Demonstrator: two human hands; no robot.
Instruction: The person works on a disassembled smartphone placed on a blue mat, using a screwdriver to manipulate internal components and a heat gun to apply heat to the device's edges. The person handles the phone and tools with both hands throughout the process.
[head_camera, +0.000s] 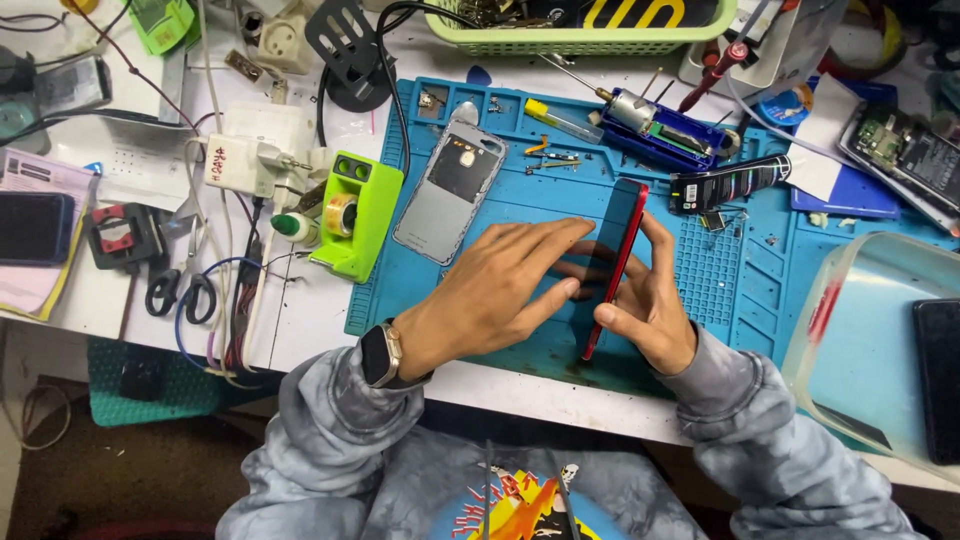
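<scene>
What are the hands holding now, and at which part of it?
Both hands hold a red phone standing on its long edge: the right hand grips its lower part, and the left hand lies flat against its screen side.

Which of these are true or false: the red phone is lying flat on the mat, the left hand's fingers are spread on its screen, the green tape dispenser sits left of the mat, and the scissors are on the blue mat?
1. The red phone lies flat on the blue mat. False: it stands on its long edge, tilted.
2. The left hand has its fingers spread against the phone's screen side. True.
3. The green tape dispenser sits at the mat's left edge. True.
4. The scissors are on the blue mat. False: they lie on the white table, left of it.
5. The right hand supports the phone from behind. True.
</scene>
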